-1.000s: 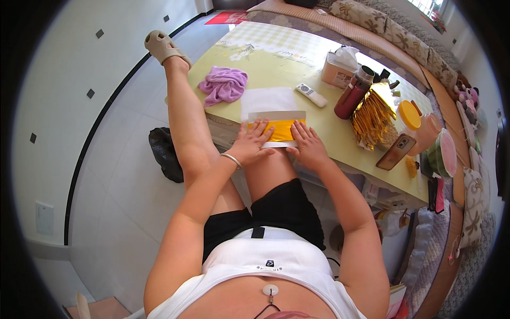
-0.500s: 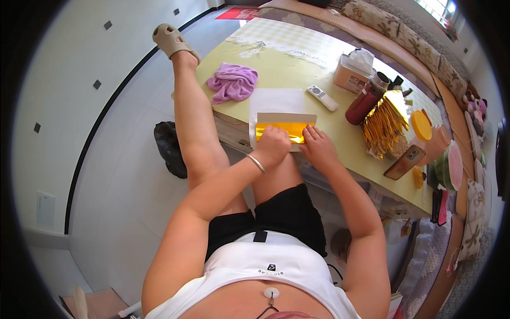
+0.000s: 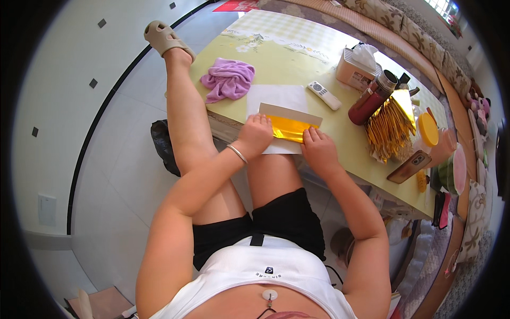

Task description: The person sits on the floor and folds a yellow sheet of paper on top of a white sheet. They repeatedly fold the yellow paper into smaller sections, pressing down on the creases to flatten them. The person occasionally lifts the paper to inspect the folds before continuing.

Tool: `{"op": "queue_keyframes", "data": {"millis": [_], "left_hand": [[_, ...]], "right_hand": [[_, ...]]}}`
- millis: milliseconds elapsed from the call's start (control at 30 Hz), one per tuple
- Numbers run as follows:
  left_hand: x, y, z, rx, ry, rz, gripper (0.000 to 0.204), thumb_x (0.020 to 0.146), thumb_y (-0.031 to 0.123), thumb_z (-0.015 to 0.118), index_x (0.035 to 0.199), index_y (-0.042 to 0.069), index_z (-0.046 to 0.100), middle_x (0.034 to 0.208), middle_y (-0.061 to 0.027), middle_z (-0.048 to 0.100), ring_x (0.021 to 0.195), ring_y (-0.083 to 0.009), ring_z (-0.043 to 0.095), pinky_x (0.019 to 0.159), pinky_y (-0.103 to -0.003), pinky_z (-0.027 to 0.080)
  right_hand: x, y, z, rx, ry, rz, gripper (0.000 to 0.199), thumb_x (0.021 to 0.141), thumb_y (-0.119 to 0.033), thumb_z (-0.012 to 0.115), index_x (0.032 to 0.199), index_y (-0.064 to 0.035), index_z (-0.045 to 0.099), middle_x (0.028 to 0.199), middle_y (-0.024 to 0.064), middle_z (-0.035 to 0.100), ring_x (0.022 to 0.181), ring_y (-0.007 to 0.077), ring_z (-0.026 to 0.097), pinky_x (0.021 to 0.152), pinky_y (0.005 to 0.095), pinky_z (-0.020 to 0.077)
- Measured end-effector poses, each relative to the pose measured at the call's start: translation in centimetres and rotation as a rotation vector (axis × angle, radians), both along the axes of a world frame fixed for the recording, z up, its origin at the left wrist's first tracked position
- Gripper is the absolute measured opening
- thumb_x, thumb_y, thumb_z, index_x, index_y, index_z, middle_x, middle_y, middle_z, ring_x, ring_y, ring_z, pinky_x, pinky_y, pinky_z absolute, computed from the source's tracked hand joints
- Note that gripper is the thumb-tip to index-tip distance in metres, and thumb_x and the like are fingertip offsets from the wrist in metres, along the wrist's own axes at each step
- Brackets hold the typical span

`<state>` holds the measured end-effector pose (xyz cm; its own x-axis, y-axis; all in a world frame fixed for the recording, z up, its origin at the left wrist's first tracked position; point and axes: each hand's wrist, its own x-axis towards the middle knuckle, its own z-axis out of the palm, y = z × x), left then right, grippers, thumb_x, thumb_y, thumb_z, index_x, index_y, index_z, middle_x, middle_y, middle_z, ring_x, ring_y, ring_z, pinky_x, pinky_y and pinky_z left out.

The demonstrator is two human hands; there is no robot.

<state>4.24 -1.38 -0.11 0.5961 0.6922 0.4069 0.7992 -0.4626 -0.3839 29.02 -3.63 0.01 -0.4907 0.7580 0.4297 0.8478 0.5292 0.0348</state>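
Observation:
A partly folded sheet of gold foil paper (image 3: pixel 287 129) lies slightly tilted at the table's near edge, its dull grey-beige strip (image 3: pixel 292 114) along the far side. Under it is a white sheet (image 3: pixel 276 94). My left hand (image 3: pixel 255 135) has its fingers curled over the left end of the foil paper, with the thumb out of sight. At the other end, my right hand (image 3: pixel 320 151) holds the right edge, fingers close together and bent onto the foil. The stretch of foil between both hands is uncovered and shiny.
On the table lie a purple cloth (image 3: pixel 229 80) and a white remote (image 3: pixel 324 95). Rightward stand a tissue box (image 3: pixel 356 70), a dark red flask (image 3: pixel 373 98), a stack of folded gold paper (image 3: pixel 390 127), a yellow-lidded jar (image 3: pixel 426 130) and a phone (image 3: pixel 409 167).
My left hand has slid left from the middle of the foil to its left end, uncovering more gold. The foil paper has turned slightly clockwise. My right hand stays at the right end.

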Motion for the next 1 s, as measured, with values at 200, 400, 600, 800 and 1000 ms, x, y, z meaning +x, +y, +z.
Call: {"op": "queue_keyframes", "data": {"millis": [200, 400, 600, 800, 1000], "left_hand": [[-1.7, 3.0, 0.3, 0.006, 0.056, -0.027, 0.036, 0.088, 0.013, 0.057, 0.116, -0.005, 0.068, 0.116, -0.0213, 0.071, 0.110, -0.0323, 0.068, 0.098, -0.045, 0.051], [-2.5, 5.6, 1.6, 0.005, 0.011, -0.105, 0.031, 0.089, 0.014, 0.056, 0.112, -0.001, 0.069, 0.124, -0.0199, 0.067, 0.121, -0.0316, 0.062, 0.101, -0.044, 0.049], [2.4, 1.5, 3.1, -0.272, -0.354, -0.314, 0.010, 0.080, 0.014, 0.067, 0.081, 0.003, 0.067, 0.091, -0.0128, 0.063, 0.093, -0.0307, 0.062, 0.079, -0.043, 0.051], [3.6, 1.8, 1.2, -0.548, -1.001, -0.089, 0.013, 0.082, 0.010, 0.074, 0.081, -0.002, 0.069, 0.090, -0.0121, 0.062, 0.082, -0.0271, 0.062, 0.072, -0.037, 0.051], [3.8, 2.0, 1.3, -0.605, -1.085, 0.010, 0.018, 0.080, 0.010, 0.077, 0.076, -0.005, 0.067, 0.088, -0.0121, 0.059, 0.076, -0.0239, 0.061, 0.067, -0.035, 0.050]], "right_hand": [[-0.9, 0.7, -0.5, 0.108, -0.067, 0.006, 0.037, 0.084, -0.014, 0.060, 0.115, 0.0024, 0.068, 0.115, 0.0212, 0.070, 0.105, 0.0308, 0.067, 0.092, 0.0412, 0.0517], [-1.0, 0.9, 0.4, 0.123, -0.018, 0.079, 0.031, 0.080, -0.010, 0.061, 0.106, 0.0020, 0.070, 0.110, 0.0190, 0.071, 0.097, 0.0283, 0.066, 0.085, 0.0389, 0.0524], [-2.2, 1.4, 0.9, -0.032, 0.109, 0.071, 0.023, 0.076, -0.008, 0.065, 0.097, -0.0017, 0.071, 0.098, 0.0154, 0.071, 0.089, 0.0270, 0.066, 0.076, 0.0379, 0.0521], [-0.8, 3.0, 1.8, -0.420, 0.753, -0.010, 0.013, 0.084, -0.006, 0.070, 0.097, -0.0033, 0.071, 0.094, 0.0127, 0.070, 0.081, 0.0232, 0.067, 0.073, 0.0347, 0.0533], [1.1, 3.5, 0.5, -0.478, 1.320, -0.160, 0.016, 0.092, -0.001, 0.064, 0.107, 0.0012, 0.069, 0.095, 0.0125, 0.071, 0.080, 0.0193, 0.066, 0.076, 0.0303, 0.0530]]}}
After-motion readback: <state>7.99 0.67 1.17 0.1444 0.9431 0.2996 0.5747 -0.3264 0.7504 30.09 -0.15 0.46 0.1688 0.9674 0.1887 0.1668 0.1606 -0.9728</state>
